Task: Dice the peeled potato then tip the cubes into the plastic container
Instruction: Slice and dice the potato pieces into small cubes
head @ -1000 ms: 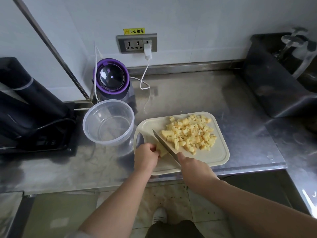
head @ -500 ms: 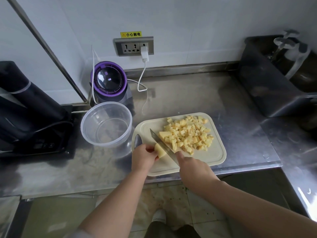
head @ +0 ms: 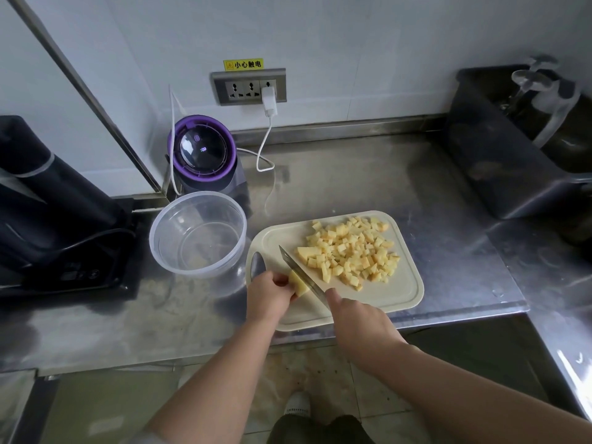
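Far to the left of both grips, a black appliance (head: 48, 203) is seen on the steel counter (head: 368, 174). Closer in, just left of and beyond the left hand (head: 269, 294), the clear plastic container (head: 198, 233) is stood upright on the counter, close beside the left edge of the cream cutting board (head: 400, 293). Behind the container, a purple-rimmed appliance (head: 203, 153) is placed against the wall. Above it, a white charger (head: 269, 99) is plugged into the wall socket (head: 249, 88).

The left hand is laid on the near left part of the board. Its fingers are curled round 1 uncut potato piece (head: 299, 285), which is held down on the board. Directly right of that grip, the knife (head: 302, 274) is set against the right face of the piece, with its tip pointed away and to the left. The handle is hidden inside the right hand (head: 358, 318), which is closed round it, and 1 finger is stretched forward toward the blade.

Beyond the knife grip and to its right, the potato cubes (head: 349, 251) are heaped on the far half of the board, the nearest ones just beside the blade. Below the 2 forearms, a white shoe (head: 296, 403) is seen on the tiled floor. Far to the right of the knife grip, a dark bin (head: 499, 161) is stood on the counter by the wall.
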`<state>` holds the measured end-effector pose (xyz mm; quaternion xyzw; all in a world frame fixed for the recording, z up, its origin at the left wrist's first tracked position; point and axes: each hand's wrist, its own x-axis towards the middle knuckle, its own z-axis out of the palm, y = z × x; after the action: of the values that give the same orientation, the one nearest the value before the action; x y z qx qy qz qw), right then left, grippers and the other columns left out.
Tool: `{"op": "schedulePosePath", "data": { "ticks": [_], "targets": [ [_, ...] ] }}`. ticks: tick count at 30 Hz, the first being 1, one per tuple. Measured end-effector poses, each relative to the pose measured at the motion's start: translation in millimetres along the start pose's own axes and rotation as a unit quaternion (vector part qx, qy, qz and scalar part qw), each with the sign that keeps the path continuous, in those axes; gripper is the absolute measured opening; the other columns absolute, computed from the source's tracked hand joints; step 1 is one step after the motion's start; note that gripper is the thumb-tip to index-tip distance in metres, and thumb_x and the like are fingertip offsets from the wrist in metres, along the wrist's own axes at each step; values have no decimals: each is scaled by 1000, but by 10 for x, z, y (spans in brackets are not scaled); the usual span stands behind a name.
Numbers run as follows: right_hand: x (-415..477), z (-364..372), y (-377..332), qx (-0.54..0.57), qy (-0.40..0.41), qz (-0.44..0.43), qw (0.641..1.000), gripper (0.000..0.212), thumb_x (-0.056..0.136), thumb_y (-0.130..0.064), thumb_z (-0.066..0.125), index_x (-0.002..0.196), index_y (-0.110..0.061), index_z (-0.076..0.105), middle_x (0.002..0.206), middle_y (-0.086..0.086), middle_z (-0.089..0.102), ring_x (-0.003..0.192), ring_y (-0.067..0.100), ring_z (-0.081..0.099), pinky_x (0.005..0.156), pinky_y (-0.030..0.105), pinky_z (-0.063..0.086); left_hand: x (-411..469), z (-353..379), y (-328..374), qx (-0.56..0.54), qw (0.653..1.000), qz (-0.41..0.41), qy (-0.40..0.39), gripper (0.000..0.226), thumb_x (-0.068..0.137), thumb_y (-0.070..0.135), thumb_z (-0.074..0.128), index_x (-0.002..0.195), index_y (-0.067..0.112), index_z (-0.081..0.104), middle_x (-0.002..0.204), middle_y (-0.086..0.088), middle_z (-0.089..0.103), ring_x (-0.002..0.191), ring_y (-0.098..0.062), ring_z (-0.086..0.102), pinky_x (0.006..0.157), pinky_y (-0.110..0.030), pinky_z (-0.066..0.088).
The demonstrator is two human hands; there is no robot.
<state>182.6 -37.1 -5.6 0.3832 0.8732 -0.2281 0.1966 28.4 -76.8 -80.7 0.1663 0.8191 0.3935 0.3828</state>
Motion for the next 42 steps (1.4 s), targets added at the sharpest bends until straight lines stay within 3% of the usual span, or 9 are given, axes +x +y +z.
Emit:
{"op": "schedulePosePath", "data": {
  "ticks": [15,20,25,30,32,36,42],
  "targets": [
    [0,1,10,-8,-3,-9,1000,54,96,-2,49,140,-19,25,80,0,52,69,13,56,64,29,53,13,0,-4,8,1000,4,-3,12,82,15,71,82,23,62,94,-1,72,91,-22,68,87,-42,56],
    [26,37,-3,-15,-11,-7,1000,52,96,-1,48,140,-18,25,83,1,54,77,18,63,69,32,55,5,-2,9,9,1000,0,-7,16,83,14,71,77,25,60,92,0,71,90,-22,68,86,-41,56],
    [111,58,-22,-15,-26,-2,1000,53,96,-4,52,139,-18,25,84,-1,53,78,15,63,66,28,54,-7,-7,44,37,999,0,0,12,85,9,65,91,19,62,90,3,67,88,-18,67,85,-36,56],
    [134,59,11,11,-8,15,1000,52,95,-5,54,136,-21,26,87,-1,54,75,13,61,67,27,55,-26,-3,50,32,999,1,-3,20,85,9,67,78,26,59,87,4,67,89,-20,67,85,-39,57],
    [102,63,15,16,9,7,1000,51,95,-4,50,136,-21,25,85,-1,54,73,15,61,68,30,56,-34,-8,45,41,999,8,4,8,85,14,69,86,20,65,91,2,70,91,-20,67,86,-39,55],
    [17,73,6,-5,25,-9,1000,49,96,-3,47,136,-20,24,75,-3,47,64,14,54,59,28,48,-43,-16,28,39,999,3,10,22,85,17,69,105,9,68,99,-3,71,92,-21,67,88,-38,55],
    [-18,81,-37,1,12,-12,1000,55,95,-3,50,140,-21,23,77,-4,47,71,13,58,62,26,50,-68,-16,25,38,999,-1,12,20,83,16,68,103,12,69,97,-2,72,92,-22,68,89,-40,54]
  ]
}}
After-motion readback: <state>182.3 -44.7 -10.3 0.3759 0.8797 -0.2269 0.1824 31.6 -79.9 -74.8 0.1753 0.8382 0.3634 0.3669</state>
